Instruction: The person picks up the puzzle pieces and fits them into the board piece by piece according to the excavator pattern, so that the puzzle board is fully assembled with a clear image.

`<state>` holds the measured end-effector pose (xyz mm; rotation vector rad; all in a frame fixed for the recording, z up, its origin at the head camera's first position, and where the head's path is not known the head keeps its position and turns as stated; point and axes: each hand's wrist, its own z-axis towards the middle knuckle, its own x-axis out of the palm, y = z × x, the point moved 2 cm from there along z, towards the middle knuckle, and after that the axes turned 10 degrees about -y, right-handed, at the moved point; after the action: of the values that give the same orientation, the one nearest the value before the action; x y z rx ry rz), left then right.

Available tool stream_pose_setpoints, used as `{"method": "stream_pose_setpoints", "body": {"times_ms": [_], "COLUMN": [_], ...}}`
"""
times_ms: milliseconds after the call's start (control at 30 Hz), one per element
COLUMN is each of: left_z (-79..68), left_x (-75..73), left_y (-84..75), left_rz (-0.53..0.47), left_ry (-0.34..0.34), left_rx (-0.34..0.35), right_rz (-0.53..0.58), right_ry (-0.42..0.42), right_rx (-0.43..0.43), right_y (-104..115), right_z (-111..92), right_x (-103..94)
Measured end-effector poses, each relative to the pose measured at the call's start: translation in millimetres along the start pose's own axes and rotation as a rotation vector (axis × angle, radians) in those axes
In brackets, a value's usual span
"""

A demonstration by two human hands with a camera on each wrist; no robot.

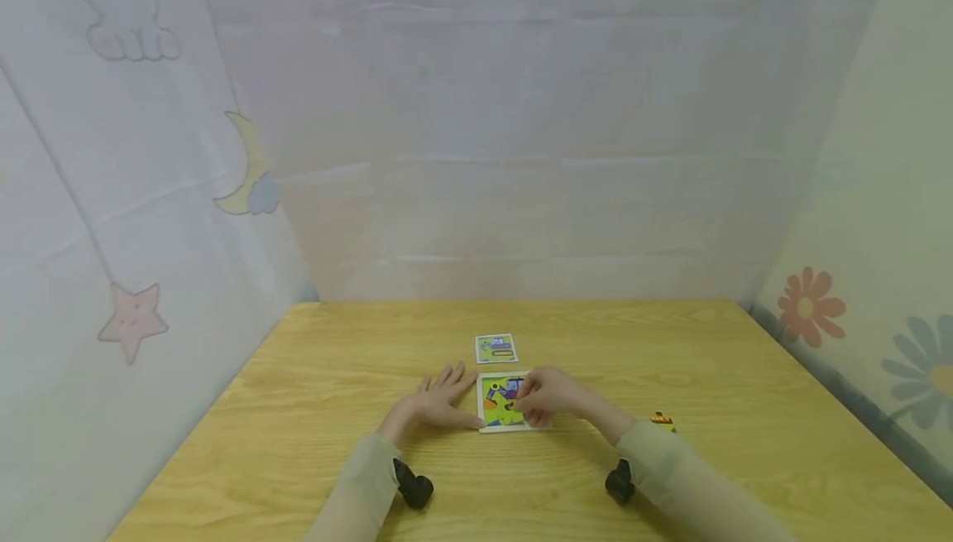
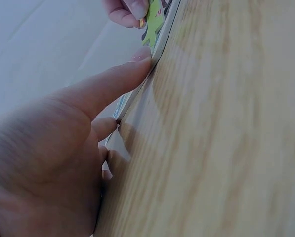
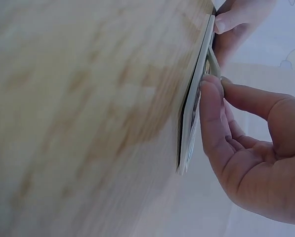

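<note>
A jigsaw board with a pale raised frame [image 1: 493, 429] lies flat on the table, showing a bright green picture of a digger. At its left side is my left hand [image 1: 439, 404], fingers spread, with the thumb [image 2: 132, 69] touching the frame's corner edge. My right hand [image 1: 553, 395] pinches a green puzzle piece [image 2: 155, 25] between thumb and index finger over the board's right part. Seen from the right wrist, that puzzle piece [image 3: 213, 61] tilts up from the board. The right hand hides much of the board's right side.
Behind the board lies a smaller picture card [image 1: 495, 348] with a similar digger image. A yellow and dark puzzle piece [image 1: 663, 420] sits beyond the right forearm, partly covered by the sleeve. Fabric walls surround the wooden table [image 1: 357, 335].
</note>
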<state>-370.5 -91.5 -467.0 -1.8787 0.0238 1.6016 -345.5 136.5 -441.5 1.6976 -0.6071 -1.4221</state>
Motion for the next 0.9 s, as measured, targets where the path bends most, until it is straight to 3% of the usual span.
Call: {"method": "stream_pose_setpoints", "body": {"times_ms": [500, 900], "left_z": [-0.9, -0.8], "left_x": [-1.7, -0.3], "left_y": [-1.5, 0.5], "left_rz": [-0.009, -0.002], "left_ry": [-0.005, -0.011], "left_rx": [-0.001, 0.013], "right_rz": [-0.131, -0.168], "right_ry": [-0.056, -0.056], "right_rx": [-0.019, 0.027], "right_y": [-7.7, -3.4], "right_z": [6.6, 6.0], "right_x": [5.4, 7.5]}}
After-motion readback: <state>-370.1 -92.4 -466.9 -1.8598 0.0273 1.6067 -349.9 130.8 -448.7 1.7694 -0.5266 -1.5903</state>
